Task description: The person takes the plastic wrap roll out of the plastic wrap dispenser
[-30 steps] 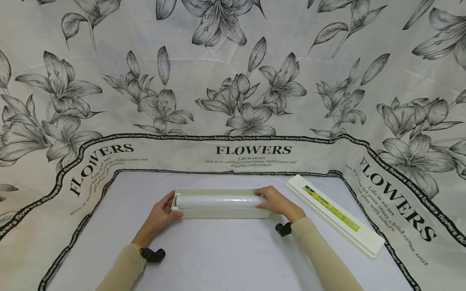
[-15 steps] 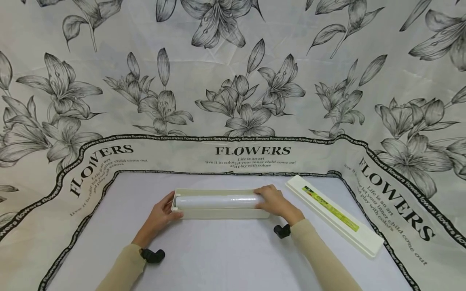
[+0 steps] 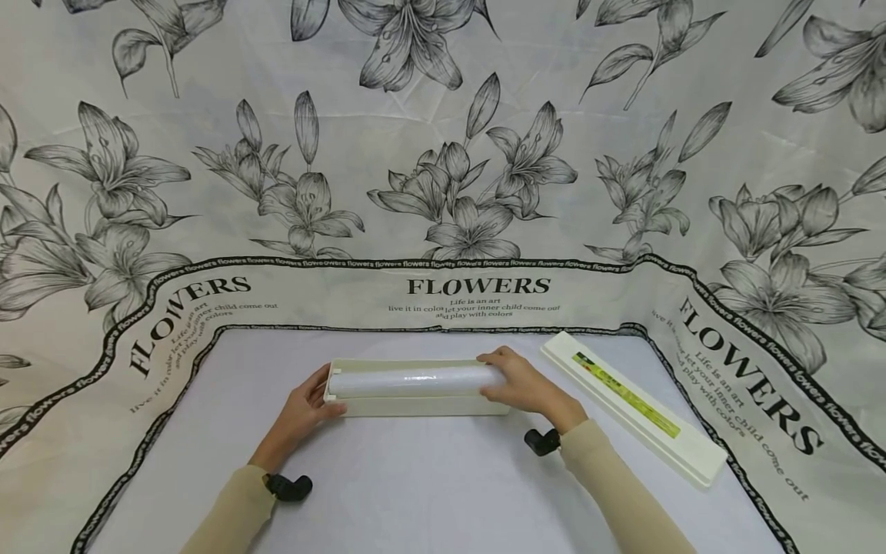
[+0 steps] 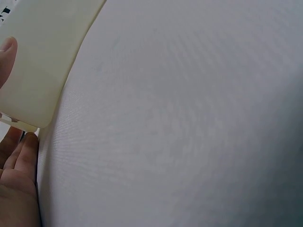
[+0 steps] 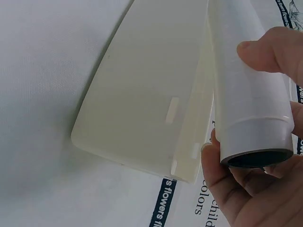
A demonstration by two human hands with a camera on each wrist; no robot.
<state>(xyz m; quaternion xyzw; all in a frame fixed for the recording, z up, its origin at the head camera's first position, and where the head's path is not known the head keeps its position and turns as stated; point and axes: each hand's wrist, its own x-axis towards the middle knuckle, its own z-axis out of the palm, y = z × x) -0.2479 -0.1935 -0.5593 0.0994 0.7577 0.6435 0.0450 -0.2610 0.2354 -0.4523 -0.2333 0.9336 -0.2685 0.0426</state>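
A long off-white box [image 3: 415,406] lies on the white cloth with its top side uncovered. My left hand [image 3: 304,408] grips its left end, thumb on the front wall and fingers by the end; the left wrist view shows the thumb against the box wall [image 4: 42,56]. A shiny roll of plastic wrap [image 3: 415,378] lies lengthwise along the box opening. My right hand [image 3: 522,382] holds the roll's right end; in the right wrist view the thumb is on the roll [image 5: 246,90] and fingers curl beneath. The roll's dark hollow core end faces that camera, raised from the box.
A white lid [image 3: 630,408] with a green-yellow label lies diagonally at the right, close to the cloth border. A flower-printed curtain [image 3: 443,192] with black trim rises behind and along both sides of the white surface [image 3: 408,485].
The roll has shifted slightly left within the box and its right end sits a bit higher. My right hand has moved with it. The left hand keeps its hold on the box.
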